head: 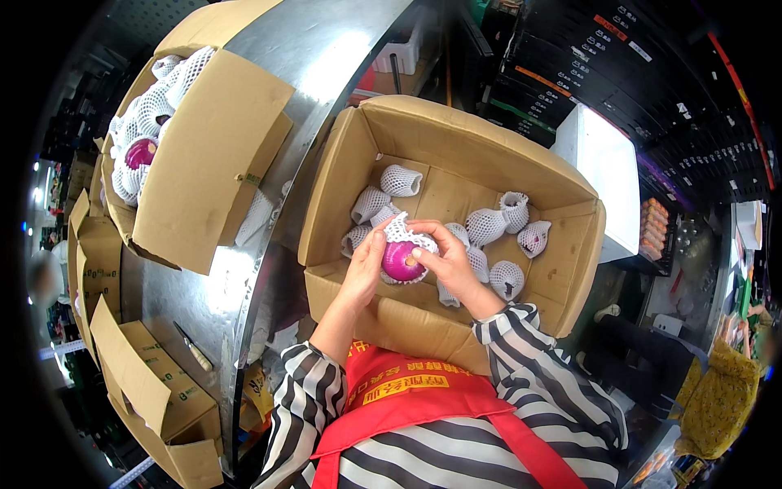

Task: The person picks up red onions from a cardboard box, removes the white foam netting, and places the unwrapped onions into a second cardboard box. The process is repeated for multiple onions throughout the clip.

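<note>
A shiny red onion (400,261) is held between my two hands above an open cardboard box (537,165). My left hand (365,263) grips its left side. My right hand (451,260) wraps the right side, thumb near the tan scar on the onion. A white foam net sleeve (400,229) covers its far part and shows along its rim, leaving the face toward me bare. Inside the box, several foam net sleeves (486,226) lie on the bottom. One netted piece (534,238) at the right shows purple through the mesh; what fills some others cannot be made out.
On the metal table (317,55) at left, a tilted carton (214,153) holds netted pieces and a bare-faced onion (141,153). A knife (192,347) lies near an open carton (177,379). Right of my box stand a white foam box (602,177) and a person (715,397).
</note>
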A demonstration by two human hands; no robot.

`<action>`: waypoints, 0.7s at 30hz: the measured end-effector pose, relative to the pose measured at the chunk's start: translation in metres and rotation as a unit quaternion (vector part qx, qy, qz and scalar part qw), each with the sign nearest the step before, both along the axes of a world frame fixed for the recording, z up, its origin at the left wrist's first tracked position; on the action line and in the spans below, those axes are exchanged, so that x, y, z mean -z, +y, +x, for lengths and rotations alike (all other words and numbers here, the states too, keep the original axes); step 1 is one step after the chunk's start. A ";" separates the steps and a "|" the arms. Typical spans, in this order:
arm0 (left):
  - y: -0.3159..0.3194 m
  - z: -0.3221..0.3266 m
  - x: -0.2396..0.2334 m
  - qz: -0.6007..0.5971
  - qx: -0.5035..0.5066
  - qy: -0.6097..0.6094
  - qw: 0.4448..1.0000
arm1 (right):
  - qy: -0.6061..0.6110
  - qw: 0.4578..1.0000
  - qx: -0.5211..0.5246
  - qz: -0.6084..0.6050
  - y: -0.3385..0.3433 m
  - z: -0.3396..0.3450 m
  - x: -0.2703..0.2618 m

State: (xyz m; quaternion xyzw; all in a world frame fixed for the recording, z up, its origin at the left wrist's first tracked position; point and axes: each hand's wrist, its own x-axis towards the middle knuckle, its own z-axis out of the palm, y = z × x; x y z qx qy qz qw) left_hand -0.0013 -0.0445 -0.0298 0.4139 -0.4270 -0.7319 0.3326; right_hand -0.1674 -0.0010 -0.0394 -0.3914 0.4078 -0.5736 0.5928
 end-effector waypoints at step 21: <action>0.021 0.007 -0.015 -0.394 0.160 -0.468 0.775 | 0.410 0.907 0.052 0.081 -0.037 -0.043 0.049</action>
